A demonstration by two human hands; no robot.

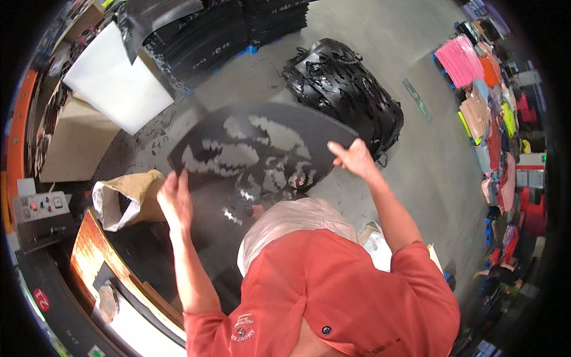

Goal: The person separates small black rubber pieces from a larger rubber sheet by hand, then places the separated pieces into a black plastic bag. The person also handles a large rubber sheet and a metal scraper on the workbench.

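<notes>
I hold a black sheet [199,134] with jagged cut-out openings in front of me, and the grey floor shows through them. At its left edge, the fingers of my left hand [175,199] are closed on it. My right hand [355,157] grips the right corner, thumb on the upper face. Small pale jagged shapes appear near the sheet's lower side; I cannot tell whether they are openings or loose pieces. Just past the right corner lies a heap of glossy black cut sheets [345,83] on the floor.
Tall stacks of black sheets [208,44] stand at the far side. On the left are a white panel [119,77], an open brown paper sack [140,199], a control box [41,207] and a wooden board [98,250]. Piles of coloured sheets [461,59] line the right.
</notes>
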